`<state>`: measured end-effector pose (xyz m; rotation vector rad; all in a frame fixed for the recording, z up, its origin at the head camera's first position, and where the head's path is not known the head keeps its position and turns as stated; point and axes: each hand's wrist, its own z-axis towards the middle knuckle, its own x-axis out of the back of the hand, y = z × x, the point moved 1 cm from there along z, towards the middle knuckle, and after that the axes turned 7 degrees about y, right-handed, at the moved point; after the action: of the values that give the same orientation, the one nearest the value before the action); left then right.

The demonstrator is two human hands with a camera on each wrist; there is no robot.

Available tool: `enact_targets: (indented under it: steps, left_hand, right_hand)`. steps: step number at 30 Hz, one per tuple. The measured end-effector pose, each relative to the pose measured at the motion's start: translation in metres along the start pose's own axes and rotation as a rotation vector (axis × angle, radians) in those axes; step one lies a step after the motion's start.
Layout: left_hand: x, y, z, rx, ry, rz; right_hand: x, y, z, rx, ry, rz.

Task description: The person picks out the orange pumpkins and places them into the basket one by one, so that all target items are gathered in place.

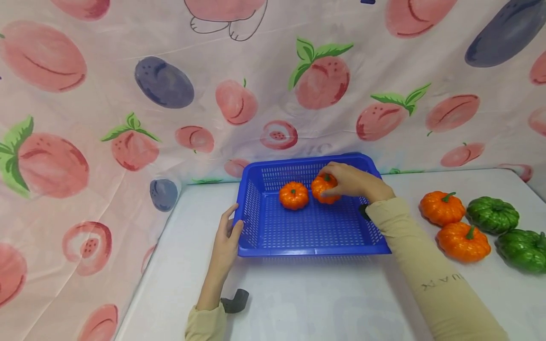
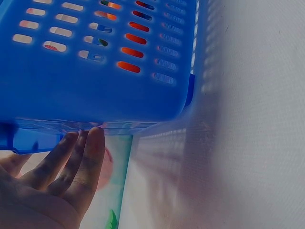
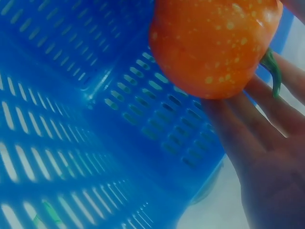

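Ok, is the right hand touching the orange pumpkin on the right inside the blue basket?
Touching. The head view shows it: the right hand grips that orange pumpkin, its fingers curled round it.

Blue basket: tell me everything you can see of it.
The blue basket is rectangular and open-topped, plastic by its look, with slotted walls and floor and a solid rim. It stands upright on the white table. The left hand rests against its left side. Inside, one orange pumpkin sits toward the back; the right hand holds a second pumpkin beside it, whether touching the floor I cannot tell.
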<state>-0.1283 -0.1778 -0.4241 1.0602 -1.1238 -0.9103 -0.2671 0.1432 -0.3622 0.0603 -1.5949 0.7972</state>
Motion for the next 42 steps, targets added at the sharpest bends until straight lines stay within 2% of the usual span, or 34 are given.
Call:
enact_targets:
  steps: [14,25,42]
  left_hand:
    - [0.000,0.000,0.000,-0.008,0.000,-0.002]
    - [0.000,-0.002,0.001,-0.003,0.001,0.000]
    - [0.000,-0.001,0.000,0.002,0.001,0.004]
  right_hand:
    - [-0.006,0.002,0.007,-0.001,-0.044,-0.030]
    - [-0.010,0.003,0.009,-0.036,-0.071,-0.037]
    - [-0.015,0.006,0.013,-0.020,-0.061,-0.052]
